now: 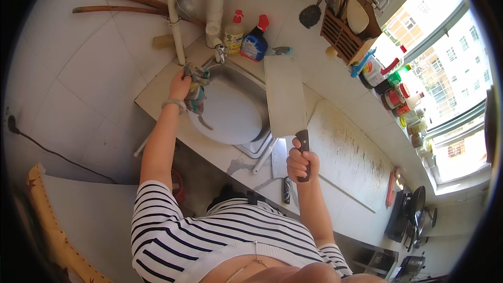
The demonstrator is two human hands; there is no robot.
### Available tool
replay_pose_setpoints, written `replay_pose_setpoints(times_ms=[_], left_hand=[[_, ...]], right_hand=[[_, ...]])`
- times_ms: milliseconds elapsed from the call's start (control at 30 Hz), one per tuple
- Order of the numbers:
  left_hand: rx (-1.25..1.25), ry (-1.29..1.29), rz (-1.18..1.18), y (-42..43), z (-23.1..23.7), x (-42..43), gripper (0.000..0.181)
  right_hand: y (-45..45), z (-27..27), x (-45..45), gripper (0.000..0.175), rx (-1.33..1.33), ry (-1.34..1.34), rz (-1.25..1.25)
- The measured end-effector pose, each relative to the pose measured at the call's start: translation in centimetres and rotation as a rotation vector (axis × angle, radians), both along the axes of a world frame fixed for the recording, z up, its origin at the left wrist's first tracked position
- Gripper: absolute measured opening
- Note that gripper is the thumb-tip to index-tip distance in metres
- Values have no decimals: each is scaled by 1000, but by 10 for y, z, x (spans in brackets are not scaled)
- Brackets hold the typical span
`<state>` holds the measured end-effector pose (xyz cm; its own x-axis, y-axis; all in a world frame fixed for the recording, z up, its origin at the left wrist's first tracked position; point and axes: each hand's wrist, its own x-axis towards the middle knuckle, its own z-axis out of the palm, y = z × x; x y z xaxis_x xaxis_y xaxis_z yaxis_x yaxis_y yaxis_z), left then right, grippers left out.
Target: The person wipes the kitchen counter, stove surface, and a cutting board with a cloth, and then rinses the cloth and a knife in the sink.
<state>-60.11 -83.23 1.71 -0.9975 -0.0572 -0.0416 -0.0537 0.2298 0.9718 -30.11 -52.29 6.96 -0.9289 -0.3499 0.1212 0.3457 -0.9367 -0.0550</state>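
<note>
A large cleaver with a broad pale blade [285,98] is held up by its dark handle in my right hand [300,161]. The blade points away from me, over the counter to the right of the sink. My left hand [180,85] grips a crumpled patterned cloth [196,90] above the left side of the sink. A large white lid or basin [230,116] with a curved grip covers much of the stainless steel sink [237,71]. A second knife with a patterned handle [287,190] lies on the counter below my right hand.
Behind the sink stand a faucet [221,53] and two spray bottles [255,39]. A stained white board [346,149] lies on the counter at right. A wooden utensil rack [346,31] hangs on the wall. Several condiment bottles [393,90] line the windowsill; a gas stove [401,212] sits far right.
</note>
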Motion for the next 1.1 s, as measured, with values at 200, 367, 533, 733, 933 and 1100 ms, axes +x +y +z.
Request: replay_pose_setpoints(times_ms=[200,367,533,733,933,1100], left_hand=[[31,440,-189,26,15,68,50],[-284,1099,-584,73,108,142,61],[-486,1163,-862,104,90,162,56],[-783,853,-600,65,34,75,43],[-464,684,-394,51,56,88,42],[-418,1012,-725,127,95,163,45]], right_hand=[[0,-11,-2,22,109,-14,-48],[-8,-16,-8,20,143,-107,-28],[-16,-10,-9,21,224,-149,-46],[5,-7,6,22,198,-151,-96],[13,7,10,20,681,-225,-153],[3,-14,12,18,553,-259,16]])
